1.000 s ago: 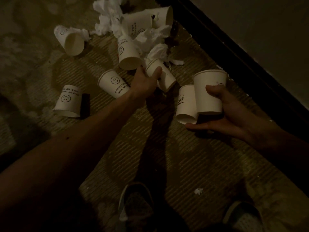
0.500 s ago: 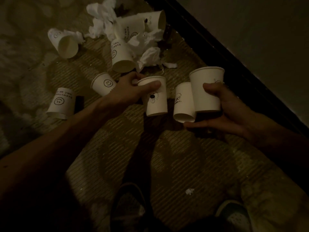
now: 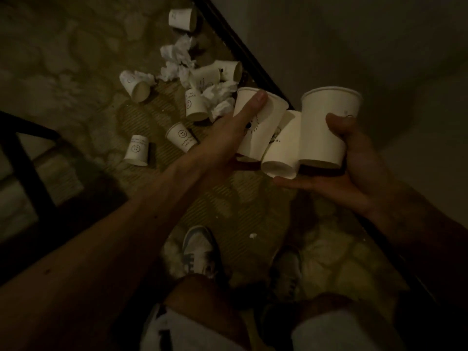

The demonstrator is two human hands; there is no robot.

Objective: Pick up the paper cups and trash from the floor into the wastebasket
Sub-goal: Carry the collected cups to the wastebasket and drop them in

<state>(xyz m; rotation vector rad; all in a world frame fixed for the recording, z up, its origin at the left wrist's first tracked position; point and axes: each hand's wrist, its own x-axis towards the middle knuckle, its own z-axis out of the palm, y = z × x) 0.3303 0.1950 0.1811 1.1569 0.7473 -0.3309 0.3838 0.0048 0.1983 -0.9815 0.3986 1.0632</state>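
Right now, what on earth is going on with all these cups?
A person is clearing litter off the floor. The left hand grips one paper cup. The right hand holds an upright cup, with a tipped cup resting on its fingers beside it. Several more cups and crumpled tissue lie on the floor near the wall.

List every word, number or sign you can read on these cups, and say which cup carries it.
Smiling face: lying cup; words below it too blurred.
Frowning face: upside-down cup; words above it too blurred.
Face and lettering, blurred: third cup, beside the tissues.
Dark drawing, no legible words: held cup in the left hand.
Tiny mark, unreadable: tall cup in the right hand.
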